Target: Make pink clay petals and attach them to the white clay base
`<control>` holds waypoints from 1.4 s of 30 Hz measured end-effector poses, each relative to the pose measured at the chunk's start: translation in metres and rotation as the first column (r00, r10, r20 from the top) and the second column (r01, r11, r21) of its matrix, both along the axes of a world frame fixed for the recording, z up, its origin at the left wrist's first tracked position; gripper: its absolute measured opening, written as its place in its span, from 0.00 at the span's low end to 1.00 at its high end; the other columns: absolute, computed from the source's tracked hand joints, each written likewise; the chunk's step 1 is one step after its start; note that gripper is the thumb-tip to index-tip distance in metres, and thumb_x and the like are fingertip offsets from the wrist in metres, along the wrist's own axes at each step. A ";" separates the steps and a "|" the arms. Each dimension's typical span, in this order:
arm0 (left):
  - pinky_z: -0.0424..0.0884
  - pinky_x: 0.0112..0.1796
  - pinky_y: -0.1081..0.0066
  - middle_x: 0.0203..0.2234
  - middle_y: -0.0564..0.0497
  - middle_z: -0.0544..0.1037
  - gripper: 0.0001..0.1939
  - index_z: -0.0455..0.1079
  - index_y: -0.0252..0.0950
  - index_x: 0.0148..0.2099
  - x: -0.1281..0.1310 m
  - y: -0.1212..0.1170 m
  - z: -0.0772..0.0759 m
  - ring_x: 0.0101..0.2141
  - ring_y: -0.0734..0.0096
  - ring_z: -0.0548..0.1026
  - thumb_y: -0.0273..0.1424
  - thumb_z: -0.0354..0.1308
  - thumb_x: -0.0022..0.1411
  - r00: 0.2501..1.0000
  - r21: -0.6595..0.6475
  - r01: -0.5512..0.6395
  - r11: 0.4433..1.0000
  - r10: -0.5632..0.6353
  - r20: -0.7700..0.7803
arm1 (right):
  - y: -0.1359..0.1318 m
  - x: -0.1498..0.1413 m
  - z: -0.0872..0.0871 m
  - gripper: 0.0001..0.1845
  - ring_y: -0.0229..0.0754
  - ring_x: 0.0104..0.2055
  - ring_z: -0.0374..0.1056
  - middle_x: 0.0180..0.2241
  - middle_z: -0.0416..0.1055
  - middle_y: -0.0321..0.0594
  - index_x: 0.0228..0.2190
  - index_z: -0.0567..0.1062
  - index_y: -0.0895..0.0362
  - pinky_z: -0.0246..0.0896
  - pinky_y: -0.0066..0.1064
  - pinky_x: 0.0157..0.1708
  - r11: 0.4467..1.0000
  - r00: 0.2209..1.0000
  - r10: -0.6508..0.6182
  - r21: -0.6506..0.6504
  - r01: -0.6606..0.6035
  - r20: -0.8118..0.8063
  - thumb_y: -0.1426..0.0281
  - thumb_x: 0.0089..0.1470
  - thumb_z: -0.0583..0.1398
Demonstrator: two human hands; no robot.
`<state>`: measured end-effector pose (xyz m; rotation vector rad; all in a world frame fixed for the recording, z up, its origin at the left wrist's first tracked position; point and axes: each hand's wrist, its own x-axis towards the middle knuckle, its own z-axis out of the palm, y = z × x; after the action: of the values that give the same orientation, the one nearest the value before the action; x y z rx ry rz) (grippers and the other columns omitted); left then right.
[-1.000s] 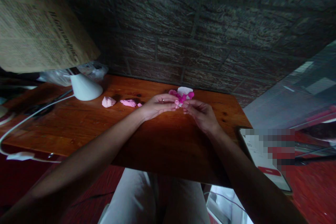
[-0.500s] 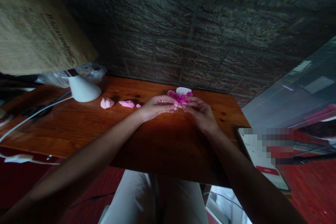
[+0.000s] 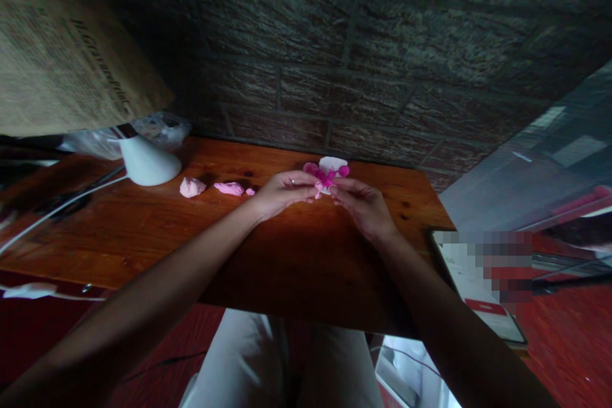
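My left hand [image 3: 285, 195], with a ring on one finger, pinches a small pale pink piece of modelling clay [image 3: 318, 189] between thumb and fingers. Close by on the right, my right hand [image 3: 364, 205] has its thumb and fingertips pressed together. Whatever lies between them is too small to make out. Just behind the fingertips are bright magenta petal-like pieces [image 3: 327, 176] in front of a white rounded piece [image 3: 333, 164]; my fingers partly cover them. Left of my hands lie a pink clay lump [image 3: 192, 187], a flatter pink piece [image 3: 229, 189] and a tiny pink bit [image 3: 250, 192].
A lamp with a white base [image 3: 149, 162] and printed paper shade [image 3: 71, 57] stands at the left of the wooden table [image 3: 296, 255], its white cord [image 3: 62, 210] trailing forward. A tablet-like screen [image 3: 471, 290] is at the right edge. A brick wall [image 3: 310, 70] rises behind.
Both hands stay close together, with only small finger movements. The pink clay piece remains in my left fingers and its visible outline shifts slightly. The whole view drifts a little.
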<state>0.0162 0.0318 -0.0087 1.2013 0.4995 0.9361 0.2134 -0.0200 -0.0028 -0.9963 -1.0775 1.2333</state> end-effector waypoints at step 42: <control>0.76 0.42 0.68 0.33 0.49 0.85 0.18 0.83 0.35 0.38 0.005 0.000 -0.008 0.34 0.71 0.81 0.35 0.80 0.44 0.992 0.088 -0.111 0.990 0.116 -0.050 | -0.004 -0.006 0.000 0.20 0.44 0.37 0.79 0.33 0.83 0.38 0.34 0.80 0.53 0.74 0.39 0.46 0.978 0.976 -0.143 0.175 0.114 0.165 0.57 0.42 0.76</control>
<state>0.0216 0.0320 -0.0166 1.2891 0.5815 1.0325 0.2078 -0.0236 -0.0026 -1.0451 -1.2126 0.9477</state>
